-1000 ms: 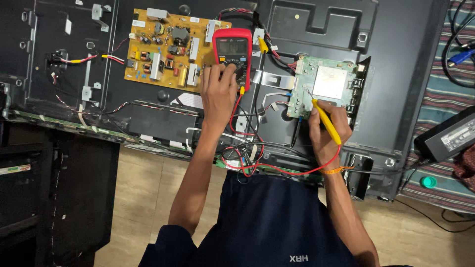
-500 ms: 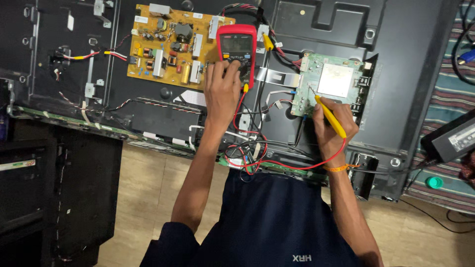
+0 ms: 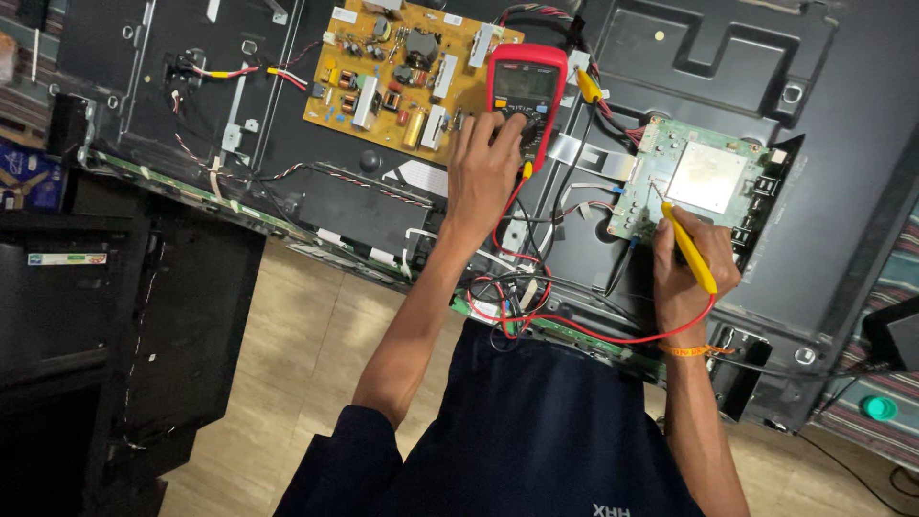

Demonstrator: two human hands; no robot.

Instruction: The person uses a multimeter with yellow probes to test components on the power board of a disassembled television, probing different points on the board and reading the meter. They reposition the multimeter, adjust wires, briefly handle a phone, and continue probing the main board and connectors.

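A: Probe, the thin yellow one, sits in my right hand. I grip it like a pencil, tip on the green circuit board near the right edge of the open TV back panel.

B: And your left hand?

A: It rests on the red multimeter, fingers curled around its dial. The meter lies just beside the yellow power board, near the panel's top edge.

B: Will the probe be hard to hold?

A: I think not. It looks light and stiff. I would hold its plastic middle, never the sharp tip. The red wire is soft and bendy, and the board looks easy to scratch.
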